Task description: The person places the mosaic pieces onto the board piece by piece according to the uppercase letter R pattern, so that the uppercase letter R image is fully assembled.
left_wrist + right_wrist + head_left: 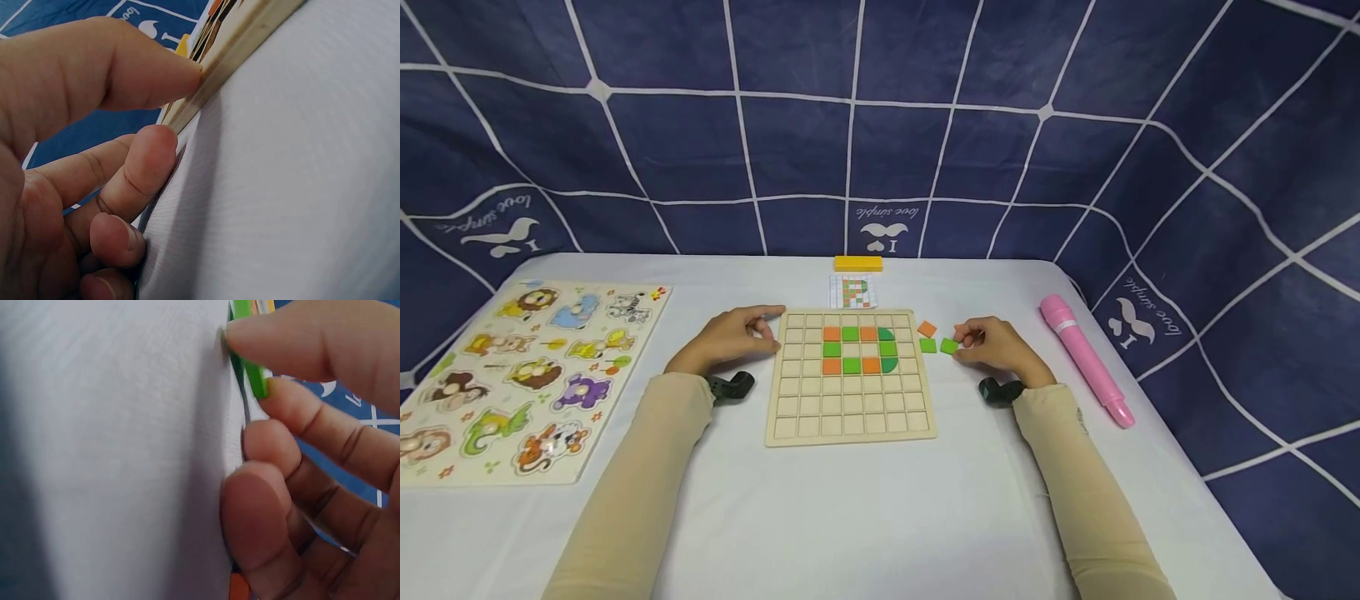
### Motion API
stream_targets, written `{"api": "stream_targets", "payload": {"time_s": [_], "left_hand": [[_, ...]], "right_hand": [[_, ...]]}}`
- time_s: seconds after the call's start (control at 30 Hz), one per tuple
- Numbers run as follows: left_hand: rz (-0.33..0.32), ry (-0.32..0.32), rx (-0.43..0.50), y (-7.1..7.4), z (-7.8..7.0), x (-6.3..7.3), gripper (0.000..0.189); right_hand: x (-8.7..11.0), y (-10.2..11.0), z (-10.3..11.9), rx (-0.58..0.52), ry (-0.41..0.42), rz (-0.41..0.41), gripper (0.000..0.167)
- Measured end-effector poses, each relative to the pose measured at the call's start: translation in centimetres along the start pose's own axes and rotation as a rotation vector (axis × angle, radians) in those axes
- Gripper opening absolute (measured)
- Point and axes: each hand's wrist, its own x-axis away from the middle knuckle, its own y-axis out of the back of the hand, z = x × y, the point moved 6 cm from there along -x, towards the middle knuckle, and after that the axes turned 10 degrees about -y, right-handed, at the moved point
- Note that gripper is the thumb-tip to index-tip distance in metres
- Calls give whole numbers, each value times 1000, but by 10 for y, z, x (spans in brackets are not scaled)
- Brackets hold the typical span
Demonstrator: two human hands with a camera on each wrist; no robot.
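Green tile [948, 344] right of the gridded board [831, 406], near a second green tile [927, 345] and an orange tile [927, 329]; pinched between thumb and forefinger of the right hand [997, 347], gap nearly closed. Probably light, stiff and smooth: best taken by opposite edges. Touching the board's left edge with the left hand [728, 337], fingers loosely parted.

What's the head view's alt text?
A person's right hand pinches a green tile beside a wooden grid board holding orange and green pieces; the left hand touches its left edge. A pattern card lies beyond, an animal puzzle left, a pink cylinder right.
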Motion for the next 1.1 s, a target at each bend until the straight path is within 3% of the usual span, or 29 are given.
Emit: {"api": "stream_targets", "payload": {"time_s": [0.3, 0.53, 0.67, 1.1], "left_hand": [[0, 13, 4, 0, 2, 1, 79], [10, 1, -8, 0, 3, 2, 78], [13, -1, -5, -1, 4, 2, 78], [5, 10, -3, -2, 4, -5, 77]], "right_hand": [[0, 2, 3, -99, -3, 35, 29], [-1, -5, 5, -362, -19, 128, 34], [2, -8, 10, -458, -24, 156, 36], [10, -24, 45, -519, 48, 222, 35]]}}
